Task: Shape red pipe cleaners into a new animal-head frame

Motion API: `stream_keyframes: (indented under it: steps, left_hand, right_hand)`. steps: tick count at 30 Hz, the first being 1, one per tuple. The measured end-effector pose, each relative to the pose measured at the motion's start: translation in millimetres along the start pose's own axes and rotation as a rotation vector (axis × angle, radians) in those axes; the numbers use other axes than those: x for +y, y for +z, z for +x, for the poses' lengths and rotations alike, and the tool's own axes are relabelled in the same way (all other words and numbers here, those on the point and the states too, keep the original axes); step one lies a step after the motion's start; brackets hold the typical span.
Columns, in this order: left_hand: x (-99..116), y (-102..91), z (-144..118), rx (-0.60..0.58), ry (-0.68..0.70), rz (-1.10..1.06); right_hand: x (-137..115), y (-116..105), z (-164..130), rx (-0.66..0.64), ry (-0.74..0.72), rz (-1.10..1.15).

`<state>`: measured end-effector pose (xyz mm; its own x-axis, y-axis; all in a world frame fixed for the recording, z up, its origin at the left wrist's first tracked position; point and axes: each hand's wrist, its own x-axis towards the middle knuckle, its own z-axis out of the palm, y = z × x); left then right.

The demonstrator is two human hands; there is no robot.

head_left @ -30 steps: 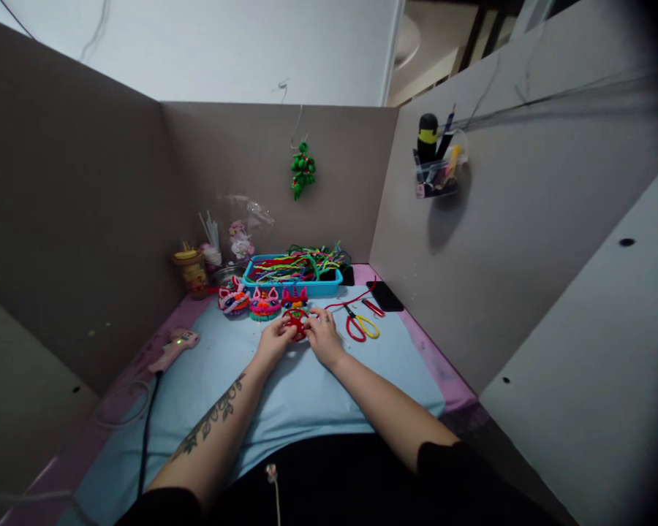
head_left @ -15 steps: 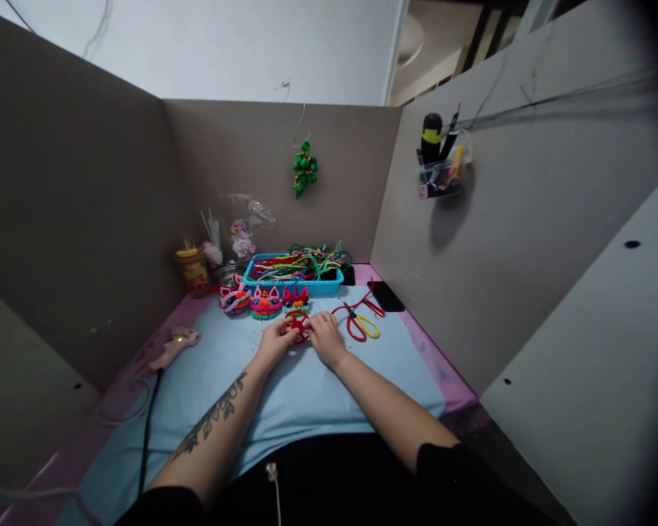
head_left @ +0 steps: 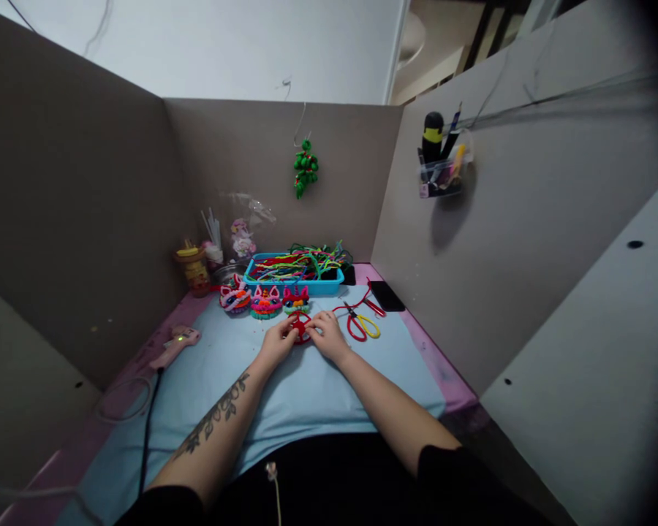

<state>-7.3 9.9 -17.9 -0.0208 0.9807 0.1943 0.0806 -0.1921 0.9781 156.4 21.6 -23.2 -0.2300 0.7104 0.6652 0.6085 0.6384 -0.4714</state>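
Between my two hands is a round red pipe-cleaner piece, like a ring with spokes inside. My left hand pinches its left side with thumb and fingers. On its right side, my right hand has its fingertips closed on the rim. Just beyond my hands stand three colourful pipe-cleaner animal faces with pink ears: one at the left, one in the middle and one at the right. Scissors with one red and one yellow handle lie right of my right hand.
Behind the faces, a blue tray holds many coloured pipe cleaners. Red-handled pliers and a black phone lie at the right. A pink glue gun with a black cord is at the left. A jar stands at the back left.
My right hand's fingers have shifted slightly on the red piece, and the piece has turned or tilted a little. My left hand keeps its hold.
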Motion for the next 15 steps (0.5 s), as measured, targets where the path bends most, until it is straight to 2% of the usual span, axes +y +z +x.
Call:
stream_keyframes:
  steps: [3,8,11,15]
  left_hand:
    - [7,-1.4,-2,-0.008,0.126,0.139]
    - [17,-3.2,-7,0.183,0.219,0.21]
    - [19,-0.8,-9,0.127,0.193,0.202]
    - [19,3.2,-10,0.059,0.092,0.084]
  right_hand:
    - [0,0,0,0.038,0.032,0.03]
    - [-3,-3,1,0.136,0.072,0.045]
    - [-7,-4,1,0.154,0.065,0.031]
    - [-11,-2,0,0.141,0.041,0.03]
